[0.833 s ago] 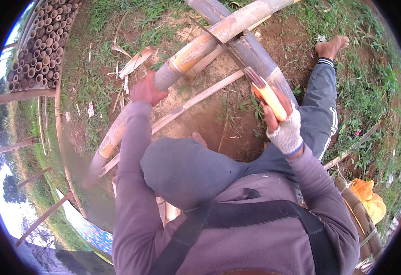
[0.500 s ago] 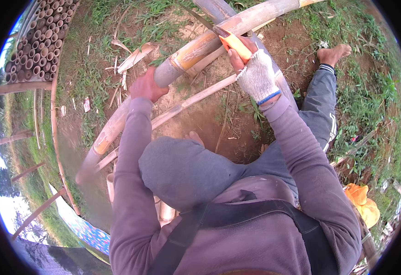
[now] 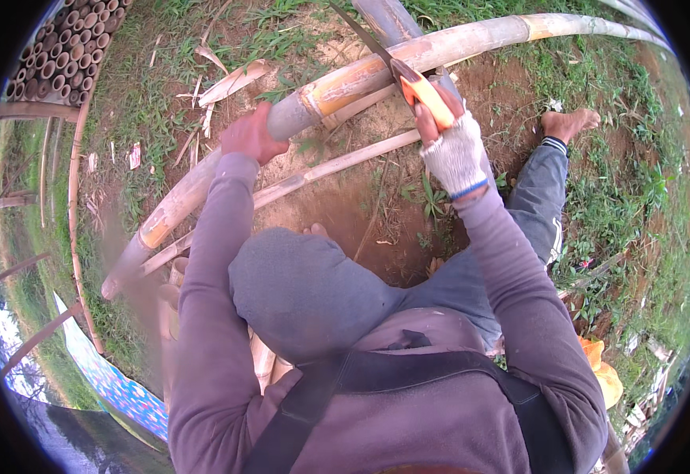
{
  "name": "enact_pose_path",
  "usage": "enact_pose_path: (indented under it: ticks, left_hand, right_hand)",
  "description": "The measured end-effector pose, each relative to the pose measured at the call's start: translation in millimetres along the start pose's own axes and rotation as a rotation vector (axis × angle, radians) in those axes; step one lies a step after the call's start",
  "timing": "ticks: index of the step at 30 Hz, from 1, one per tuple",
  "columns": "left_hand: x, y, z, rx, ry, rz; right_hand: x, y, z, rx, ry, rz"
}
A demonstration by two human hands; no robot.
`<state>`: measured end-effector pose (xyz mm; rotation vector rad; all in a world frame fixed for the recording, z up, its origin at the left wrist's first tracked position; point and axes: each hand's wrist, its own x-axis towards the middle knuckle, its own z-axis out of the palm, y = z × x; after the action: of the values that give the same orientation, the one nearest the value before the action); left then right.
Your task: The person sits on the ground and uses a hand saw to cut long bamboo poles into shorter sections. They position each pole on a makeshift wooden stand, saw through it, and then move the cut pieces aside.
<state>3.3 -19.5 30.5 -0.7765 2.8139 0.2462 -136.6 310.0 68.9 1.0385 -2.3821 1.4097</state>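
Note:
A long, pale bamboo pole (image 3: pixel 440 49) runs diagonally from the lower left to the upper right. My bare left hand (image 3: pixel 253 136) is closed around it, left of a yellowish-brown joint. In my right hand (image 3: pixel 449 146), which wears a white knitted glove with the fingertips bare, is a hand saw (image 3: pixel 430 100) gripped by its orange and dark handle. The saw's dark blade (image 3: pixel 363 33) crosses the pole at a steep angle, its tip pointing up and left past the far side. Whether the teeth sit in a cut I cannot tell.
A thicker bamboo piece (image 3: pixel 391 22) and a thin pole (image 3: pixel 337 167) lie under and beside the long pole. Stacked bamboo sections (image 3: pixel 69 55) fill a rack at upper left. My bare foot (image 3: pixel 570 124) rests on the grass at right, with orange cloth (image 3: pixel 601 371) lower down.
My right hand has drawn the saw back toward me and to the right across the pole. My left hand keeps its grip. The view has shifted slightly, showing more of the pole's far end.

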Motion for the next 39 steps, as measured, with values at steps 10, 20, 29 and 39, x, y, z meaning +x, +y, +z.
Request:
enact_pose_path:
  ticks: [10, 20, 29, 39]
  left_hand:
    - [-16.6, -11.3, -0.4, -0.009, -0.045, -0.055]
    - [-9.3, -12.2, -4.2, -0.070, -0.021, -0.008]
    - [-11.4, -9.1, -2.4, -0.052, -0.078, -0.041]
    - [-7.2, -19.9, -10.8, -0.081, -0.050, -0.038]
  right_hand:
    - [-152.8, -43.3, -109.2, -0.091, -0.126, 0.216]
    - [31.0, -33.1, 5.2, -0.014, -0.098, 0.213]
    - [-143.6, -19.5, -109.2, 0.108, -0.058, 0.345]
    - [-53.8, -31.4, -50.4, -0.060, -0.116, 0.153]
